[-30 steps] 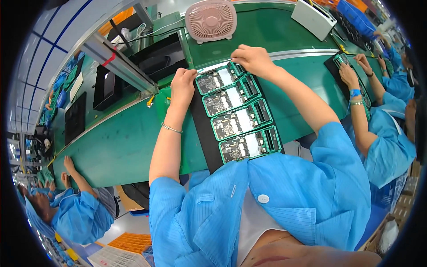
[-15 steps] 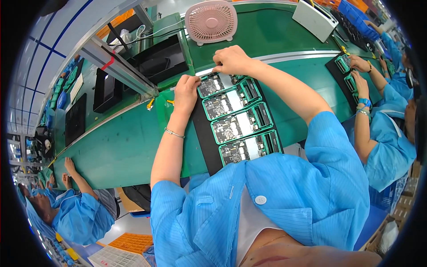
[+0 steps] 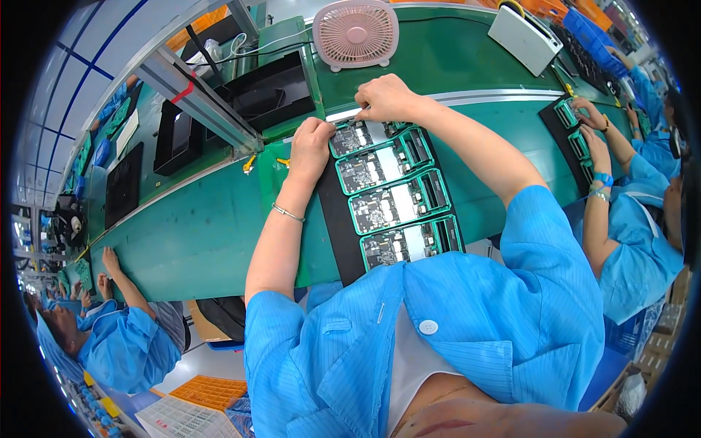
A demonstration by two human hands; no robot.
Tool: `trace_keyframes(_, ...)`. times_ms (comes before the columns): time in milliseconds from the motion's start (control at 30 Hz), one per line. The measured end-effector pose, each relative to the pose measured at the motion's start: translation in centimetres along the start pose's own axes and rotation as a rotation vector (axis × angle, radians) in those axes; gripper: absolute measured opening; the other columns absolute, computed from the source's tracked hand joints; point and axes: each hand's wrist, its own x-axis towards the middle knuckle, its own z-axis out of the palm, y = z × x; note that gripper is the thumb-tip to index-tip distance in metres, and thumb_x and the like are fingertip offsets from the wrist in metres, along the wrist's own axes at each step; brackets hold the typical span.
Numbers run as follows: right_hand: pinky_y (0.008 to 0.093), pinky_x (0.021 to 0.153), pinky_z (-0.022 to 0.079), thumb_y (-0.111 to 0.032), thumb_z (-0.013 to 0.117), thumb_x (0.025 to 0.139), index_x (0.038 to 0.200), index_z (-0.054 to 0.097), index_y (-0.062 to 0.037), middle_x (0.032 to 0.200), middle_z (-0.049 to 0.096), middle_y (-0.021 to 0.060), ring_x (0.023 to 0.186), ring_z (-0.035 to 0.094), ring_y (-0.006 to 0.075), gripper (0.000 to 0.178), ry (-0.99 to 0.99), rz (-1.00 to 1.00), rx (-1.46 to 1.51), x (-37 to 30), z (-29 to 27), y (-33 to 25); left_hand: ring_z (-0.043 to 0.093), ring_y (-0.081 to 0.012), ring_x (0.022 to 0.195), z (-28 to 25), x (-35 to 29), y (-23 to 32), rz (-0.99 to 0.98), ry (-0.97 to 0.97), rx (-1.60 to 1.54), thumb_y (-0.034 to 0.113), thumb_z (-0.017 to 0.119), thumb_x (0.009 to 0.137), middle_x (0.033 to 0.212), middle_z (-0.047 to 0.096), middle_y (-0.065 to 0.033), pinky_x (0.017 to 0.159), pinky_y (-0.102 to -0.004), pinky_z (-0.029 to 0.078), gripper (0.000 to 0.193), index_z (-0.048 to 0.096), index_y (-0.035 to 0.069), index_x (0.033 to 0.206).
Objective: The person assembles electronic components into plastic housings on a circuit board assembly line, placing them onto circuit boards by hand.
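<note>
Several circuit boards in green frames lie in a row on a long black mat, running away from my body. Each board has black parts at its right side and a pale silvery strip across the middle. At the row's far end, my left hand is closed, its fingertips at the left far corner of the farthest green-framed circuit board. My right hand arches over the same board's far edge, thumb and fingers pinched down on it. The fingertips partly hide what they grip.
A pink fan stands behind the row, with a white box-shaped device farther right. Black trays and a metal post are at the left. Co-workers sit on both sides; the right one's hands are on similar boards.
The whole view has shifted slightly. Both my hands stay at the farthest board with nearly the same grip. At the left, a co-worker's hands have moved a little.
</note>
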Motion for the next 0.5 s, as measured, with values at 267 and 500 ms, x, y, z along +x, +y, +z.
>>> trace_keyframes(267, 0.0471, 0.07, 0.054, -0.041, 0.077, 0.08, 0.082, 0.074, -0.0102, 0.08, 0.073, 0.0104, 0.08, 0.071, 0.0324, 0.031, -0.009, -0.01, 0.005, 0.09, 0.29, 0.03, 0.064, -0.0305, 0.084, 0.04, 0.11, 0.14, 0.019, 0.004, 0.016, 0.002, 0.073, 0.081, 0.087, 0.062, -0.0097, 0.075, -0.042, 0.053, 0.008, 0.068, 0.005, 0.087)
trace_keyframes(500, 0.0474, 0.071, 0.054, -0.04, 0.076, 0.082, 0.083, 0.074, -0.0099, 0.083, 0.073, 0.0093, 0.081, 0.071, 0.0328, 0.031, 0.015, -0.017, -0.016, -0.1, 0.31, -0.22, 0.065, -0.0302, 0.085, 0.14, 0.06, 0.19, -0.007, 0.006, 0.007, 0.001, 0.072, 0.08, 0.087, 0.062, -0.0098, 0.075, -0.0413, 0.053, 0.008, 0.069, 0.004, 0.087)
